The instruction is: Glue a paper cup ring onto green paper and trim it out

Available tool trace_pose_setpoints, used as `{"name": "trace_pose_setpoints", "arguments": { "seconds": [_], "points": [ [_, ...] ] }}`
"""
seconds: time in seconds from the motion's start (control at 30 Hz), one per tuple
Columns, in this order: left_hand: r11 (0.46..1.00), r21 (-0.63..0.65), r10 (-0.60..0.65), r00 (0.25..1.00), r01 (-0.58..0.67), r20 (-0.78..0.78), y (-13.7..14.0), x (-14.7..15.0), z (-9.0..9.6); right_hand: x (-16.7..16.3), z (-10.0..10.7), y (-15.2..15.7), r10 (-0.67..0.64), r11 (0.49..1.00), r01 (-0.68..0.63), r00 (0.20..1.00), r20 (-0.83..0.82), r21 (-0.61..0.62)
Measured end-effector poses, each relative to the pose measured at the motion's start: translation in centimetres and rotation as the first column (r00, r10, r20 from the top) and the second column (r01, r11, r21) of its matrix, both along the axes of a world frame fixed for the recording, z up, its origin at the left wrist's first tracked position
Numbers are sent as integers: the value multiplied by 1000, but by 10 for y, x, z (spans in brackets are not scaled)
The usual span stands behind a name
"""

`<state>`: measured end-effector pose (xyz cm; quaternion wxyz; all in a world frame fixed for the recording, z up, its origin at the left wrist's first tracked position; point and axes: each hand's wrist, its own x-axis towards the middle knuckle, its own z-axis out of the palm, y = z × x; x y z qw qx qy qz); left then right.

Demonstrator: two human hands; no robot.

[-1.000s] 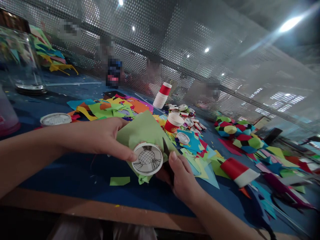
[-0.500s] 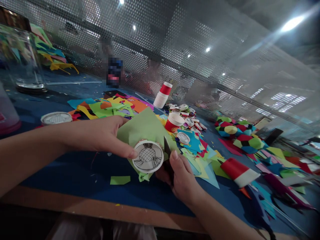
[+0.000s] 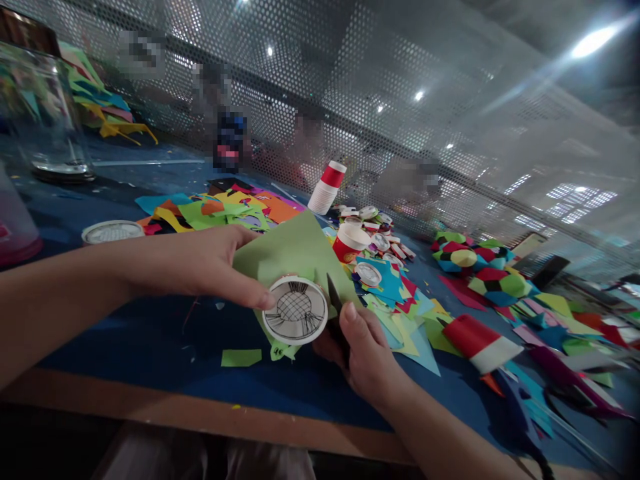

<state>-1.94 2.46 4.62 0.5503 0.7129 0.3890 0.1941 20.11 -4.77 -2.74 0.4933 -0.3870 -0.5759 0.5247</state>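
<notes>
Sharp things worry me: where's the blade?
In the head view, just right of centre, the blade is in the right hand, beside the patterned disc.

Left fingers [image 3: 250,288] hold green paper [image 3: 295,247], right fingers [image 3: 352,325] scissors [image 3: 333,293].

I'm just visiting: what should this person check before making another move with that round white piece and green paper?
1. Left hand holding the green paper and round white piece: ok.
2. Right hand gripping the dark-bladed tool: ok.
3. Left thumb away from the blade: ok, on the opposite side of the round piece.
4. Blade off the drawn face: ok, beside the rim.
5. Left fingers behind the paper clear: cannot tell, hidden.
6. Paper cut through at the blade: cannot tell.
</notes>
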Motion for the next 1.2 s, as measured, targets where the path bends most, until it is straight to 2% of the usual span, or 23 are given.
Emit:
{"name": "trace_pose_setpoints", "arguments": {
  "seconds": [0.1, 0.23, 0.37, 0.47, 0.63, 0.8, 0.93, 1.2],
  "points": [
    [999, 11, -35, 999, 35, 36, 0, 0, 1, -2, 2, 1, 14, 1000, -14, 1000, -27, 5],
    [998, 56, -30, 999, 32, -30, -1, -2, 3, -3, 3, -1, 7, 1000, -8, 1000, -19, -19],
    [994, 55, -98, 995, 99, -15, 0, -4, 3, -3, 1, -1, -21, 999, 21, 1000, -11, -32],
    [996, 70, -53, 998, 54, -25, -1, -4, 2, -3, 1, 0, -12, 999, 12, 1000, -17, -31],
    [989, 11, -147, 988, 146, 49, -2, -2, 2, -5, 4, -1, 9, 999, -10, 1000, -24, -33],
    [991, 11, -137, 989, 136, 54, -1, 0, 3, -5, 7, -1, -25, 999, 25, 1000, 3, -44],
    [990, 6, -140, 989, 140, 45, 1, 0, 2, -5, 7, -1, -5, 1000, 6, 1000, 4, -31],
    [989, -45, -135, 984, 141, 115, 0, 0, 3, -2, 4, -1, -7, 998, 5, 1000, -28, -55]
  ]
}}
